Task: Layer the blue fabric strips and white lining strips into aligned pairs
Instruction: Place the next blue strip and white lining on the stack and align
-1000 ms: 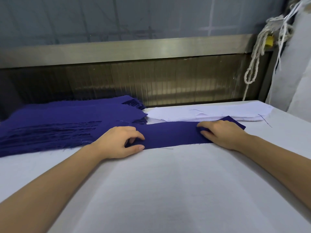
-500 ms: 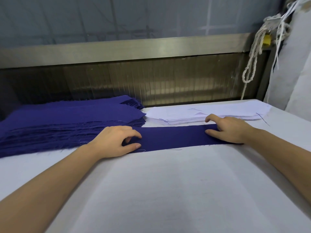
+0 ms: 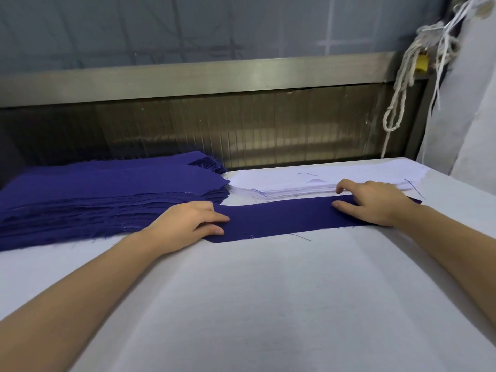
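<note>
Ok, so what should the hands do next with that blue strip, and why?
Probably the right hand should lift the top piece off the white lining stack and lay it on the blue strip. The strip lies flat with no lining on top, the left hand presses its other end, and the stack sits just behind.

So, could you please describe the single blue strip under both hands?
The blue strip is a long, flat piece of dark blue cloth with fraying edges, lying crosswise on the white table. The left hand rests on its left end, the right hand on its right. The white lining stack sits just behind.
</note>
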Demonstrator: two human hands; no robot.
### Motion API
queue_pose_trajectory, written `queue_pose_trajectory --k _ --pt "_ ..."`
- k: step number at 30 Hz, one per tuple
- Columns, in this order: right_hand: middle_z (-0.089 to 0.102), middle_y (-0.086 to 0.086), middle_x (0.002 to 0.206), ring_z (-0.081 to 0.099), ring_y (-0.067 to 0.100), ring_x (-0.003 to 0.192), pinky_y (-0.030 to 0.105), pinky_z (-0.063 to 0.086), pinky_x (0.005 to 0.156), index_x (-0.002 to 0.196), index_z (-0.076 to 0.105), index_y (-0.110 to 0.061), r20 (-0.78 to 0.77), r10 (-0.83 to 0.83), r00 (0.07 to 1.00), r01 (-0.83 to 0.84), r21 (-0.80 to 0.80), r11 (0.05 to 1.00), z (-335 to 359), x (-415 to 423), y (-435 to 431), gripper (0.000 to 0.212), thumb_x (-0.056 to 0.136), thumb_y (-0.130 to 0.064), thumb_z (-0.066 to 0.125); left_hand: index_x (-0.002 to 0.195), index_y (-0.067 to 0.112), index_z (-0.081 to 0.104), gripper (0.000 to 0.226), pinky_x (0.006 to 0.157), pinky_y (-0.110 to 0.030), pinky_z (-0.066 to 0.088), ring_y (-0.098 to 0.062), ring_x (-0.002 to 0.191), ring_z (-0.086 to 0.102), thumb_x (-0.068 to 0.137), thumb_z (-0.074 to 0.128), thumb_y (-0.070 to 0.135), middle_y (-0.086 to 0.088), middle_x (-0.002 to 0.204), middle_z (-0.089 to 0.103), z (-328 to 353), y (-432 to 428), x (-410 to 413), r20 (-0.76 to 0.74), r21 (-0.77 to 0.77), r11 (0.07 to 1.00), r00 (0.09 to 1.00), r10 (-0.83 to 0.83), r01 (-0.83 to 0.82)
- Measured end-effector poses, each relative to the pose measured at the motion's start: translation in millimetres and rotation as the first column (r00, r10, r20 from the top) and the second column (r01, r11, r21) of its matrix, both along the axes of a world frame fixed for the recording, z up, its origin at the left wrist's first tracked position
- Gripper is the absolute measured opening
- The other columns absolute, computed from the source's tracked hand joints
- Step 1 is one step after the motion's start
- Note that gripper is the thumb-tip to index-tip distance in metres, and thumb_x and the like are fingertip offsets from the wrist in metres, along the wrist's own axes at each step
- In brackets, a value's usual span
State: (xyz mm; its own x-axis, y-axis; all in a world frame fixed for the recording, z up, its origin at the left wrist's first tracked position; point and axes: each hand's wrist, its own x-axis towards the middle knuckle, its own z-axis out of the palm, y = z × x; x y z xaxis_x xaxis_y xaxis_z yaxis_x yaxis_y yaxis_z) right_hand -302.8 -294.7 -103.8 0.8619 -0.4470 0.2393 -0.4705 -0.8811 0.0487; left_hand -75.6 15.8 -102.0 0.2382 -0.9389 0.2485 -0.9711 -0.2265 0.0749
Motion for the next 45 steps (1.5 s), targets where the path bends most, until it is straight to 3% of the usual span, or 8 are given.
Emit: queue_pose_trajectory --k 8,12,15,21,26,32,39,45 --pt "0.038 -0.01 0.062 0.048 0.021 0.075 0.03 0.031 0.06 0.122 0.046 -0.027 0.051 0.126 0.991 -0.122 -0.074 0.99 0 14 27 0.032 0.096 -0.043 0.038 0.13 0.04 0.052 0.036 0.103 -0.011 0.024 0.009 0.124 0.032 0.094 0.05 0.037 0.033 0.128 0.037 -6 -6 1 -0.147 0.039 0.996 0.987 -0.067 0.074" --pt "0.061 0.0 0.088 0.058 0.028 0.09 0.031 0.033 0.063 0.125 0.046 -0.023 0.157 0.134 0.979 -0.119 -0.103 0.988 0 32 46 0.03 0.096 -0.031 0.039 0.131 0.039 0.051 0.036 0.099 -0.002 0.018 0.01 0.124 0.031 0.096 0.048 0.036 0.032 0.129 0.037 -10 -13 -4 -0.147 0.027 0.994 0.984 -0.097 0.102" --pt "0.055 0.004 0.115 0.051 0.025 0.108 0.032 0.038 0.072 0.13 0.046 -0.019 0.21 0.175 0.962 -0.15 -0.131 0.98 1 52 57 0.035 0.096 -0.026 0.041 0.129 0.037 0.053 0.034 0.104 -0.011 0.023 0.008 0.122 0.033 0.096 0.049 0.033 0.03 0.126 0.04 -9 -19 -8 -0.145 0.009 0.993 0.983 -0.114 0.116" --pt "0.044 0.006 0.119 0.038 0.026 0.108 0.033 0.029 0.087 0.125 0.055 -0.015 0.166 0.243 0.956 -0.194 -0.264 0.945 2 94 70 0.036 0.096 -0.03 0.039 0.116 0.032 0.061 0.024 0.098 -0.022 0.034 -0.004 0.111 0.044 0.096 0.049 0.029 0.022 0.114 0.051 -2 -31 -11 -0.143 -0.021 0.995 0.984 -0.102 0.1" --pt "0.053 0.002 0.114 0.044 0.023 0.104 0.03 0.025 0.079 0.117 0.058 -0.016 0.154 0.245 0.957 -0.196 -0.276 0.941 -1 111 67 0.027 0.098 -0.014 0.039 0.121 0.028 0.06 0.027 0.095 -0.019 0.032 -0.006 0.108 0.042 0.097 0.048 0.023 0.015 0.114 0.051 -2 -36 -11 -0.135 -0.004 0.995 0.986 -0.103 0.103" --pt "0.059 0.0 0.105 0.048 0.021 0.097 0.027 0.032 0.084 0.103 0.064 -0.017 0.307 0.201 0.93 -0.173 -0.119 0.978 -1 116 67 0.021 0.095 -0.012 0.045 0.121 0.027 0.06 0.032 0.094 -0.013 0.03 -0.005 0.106 0.04 0.097 0.047 0.01 0.017 0.112 0.049 -4 -46 -10 -0.165 -0.003 0.994 0.98 -0.111 0.112" --pt "0.065 0.002 0.094 0.057 0.021 0.086 0.037 0.048 0.08 0.087 0.065 -0.012 0.553 -0.068 0.83 -0.21 0.424 0.881 5 113 75 0.01 0.09 -0.015 0.056 0.12 0.029 0.06 0.032 0.094 -0.013 0.032 -0.001 0.106 0.042 0.095 0.05 0.011 0.022 0.111 0.048 1 -49 -4 -0.124 0.022 0.988 0.981 -0.148 0.152" --pt "0.06 0.004 0.107 0.046 0.026 0.104 0.033 0.031 0.087 0.107 0.069 -0.017 0.448 0.011 0.894 -0.144 0.264 0.954 -4 114 80 0.028 0.098 -0.016 0.042 0.127 0.029 0.051 0.036 0.073 -0.031 0.047 -0.003 0.078 0.049 0.093 0.053 0.019 0.019 0.09 0.05 12 -66 3 -0.047 -0.175 0.984 0.999 0.014 -0.022"
